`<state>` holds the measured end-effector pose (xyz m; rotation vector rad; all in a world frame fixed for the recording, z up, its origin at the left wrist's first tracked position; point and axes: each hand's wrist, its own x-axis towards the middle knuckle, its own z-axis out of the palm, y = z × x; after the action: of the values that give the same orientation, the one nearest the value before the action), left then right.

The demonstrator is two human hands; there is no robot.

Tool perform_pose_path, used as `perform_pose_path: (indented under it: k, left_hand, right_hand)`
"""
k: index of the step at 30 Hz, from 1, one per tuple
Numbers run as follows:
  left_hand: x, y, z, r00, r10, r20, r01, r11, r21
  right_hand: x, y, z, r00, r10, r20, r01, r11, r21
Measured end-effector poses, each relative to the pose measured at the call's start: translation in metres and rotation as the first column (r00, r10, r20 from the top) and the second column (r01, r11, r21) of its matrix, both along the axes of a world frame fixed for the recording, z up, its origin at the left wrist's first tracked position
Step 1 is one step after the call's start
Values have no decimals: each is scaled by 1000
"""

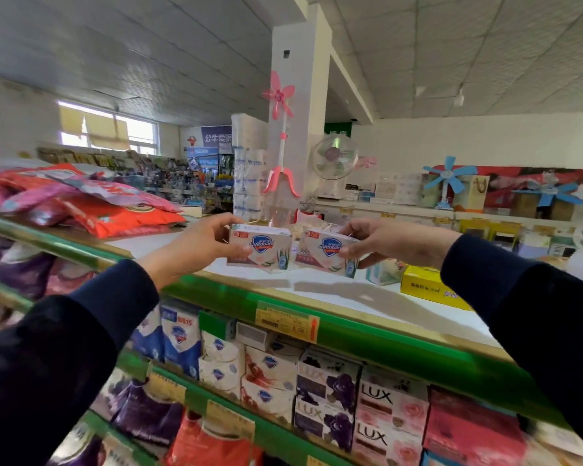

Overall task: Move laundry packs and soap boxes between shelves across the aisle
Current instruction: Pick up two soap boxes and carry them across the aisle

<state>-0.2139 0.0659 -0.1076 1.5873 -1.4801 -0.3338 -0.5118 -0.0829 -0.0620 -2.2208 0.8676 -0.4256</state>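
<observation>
My left hand (pixel 199 245) grips a pale Safeguard soap box (pixel 266 248) by its left end, thumb below and fingers on top. My right hand (pixel 384 242) grips a second, matching soap box (pixel 322 252) by its right end. Both boxes sit side by side at or just above the white top shelf (pixel 350 290); whether they touch it I cannot tell. A heap of red and pink laundry packs (pixel 91 203) lies on the same shelf at the left.
A yellow box (pixel 428 287) and a small pale box (pixel 382 270) lie on the top shelf to the right. Below its green edge (pixel 367 334), lower shelves hold Safeguard and Lux soap boxes (pixel 389 408) and purple packs (pixel 145 412). A white pillar (pixel 303 105) and fans stand behind.
</observation>
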Motion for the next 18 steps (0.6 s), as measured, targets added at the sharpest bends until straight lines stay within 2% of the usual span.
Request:
perform_pose_path:
  k: [3,10,14,18]
  left_hand:
    - [5,37,7,996,92,-10,-93,995,-38]
    - [-9,153,1,945,309,-108,-319,943,-94]
    - [-27,235,-14,862,485,-149,-500,862,-84]
    - [-56,331,-30,738,651,-179,-670,739,-72]
  right_hand:
    - [14,9,3,995,74,59,-73,997,-19]
    - [61,51,1,939,327,110,-334,941,52]
    - [94,93,-11,856,499,137,-508,860,37]
    - [129,155,-30,722,680,125,-685,729,-14]
